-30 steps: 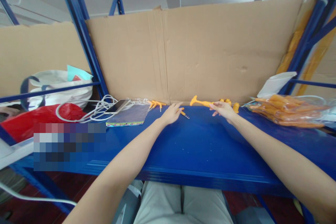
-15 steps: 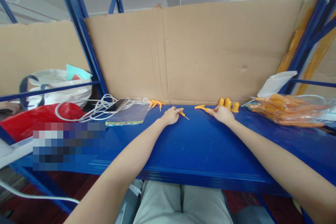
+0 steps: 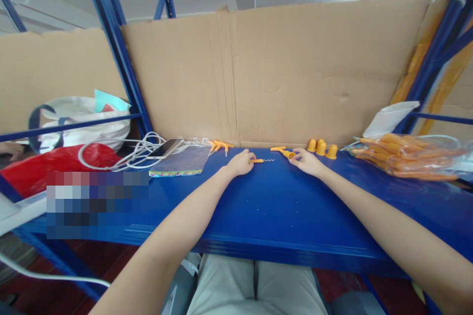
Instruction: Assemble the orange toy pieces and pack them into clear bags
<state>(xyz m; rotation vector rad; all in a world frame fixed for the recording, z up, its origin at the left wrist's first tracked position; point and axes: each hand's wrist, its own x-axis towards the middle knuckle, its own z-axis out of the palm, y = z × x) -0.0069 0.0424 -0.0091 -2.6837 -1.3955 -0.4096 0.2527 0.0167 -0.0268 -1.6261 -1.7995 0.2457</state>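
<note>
My left hand [image 3: 242, 162] is closed on a corkscrew [image 3: 257, 161], its orange ribbed shank and silver spiral pointing right, just over the blue tabletop. The corkscrew's handle end is hidden by my fingers. Between the fingertips of my right hand [image 3: 307, 161] is a hollow orange plastic piece [image 3: 287, 154], its round opening partly in view. Touching or overlapping it on the left is a branched orange handle [image 3: 278, 148]; I cannot tell whether the two are joined. Several bell-shaped orange caps [image 3: 331, 151] stand just beyond my right hand.
More orange corkscrews [image 3: 222, 145] lie at the back, left of my left hand. A phone [image 3: 165, 148] and white cables rest by a grey pouch [image 3: 185, 161]. Bagged orange parts [image 3: 402, 155] sit at right. A cardboard wall [image 3: 295, 74] closes off the back.
The corkscrew in my left hand has turned so its spiral lies level, pointing right. My right hand has moved left, and the orange piece at its fingertips now shows its opening.
</note>
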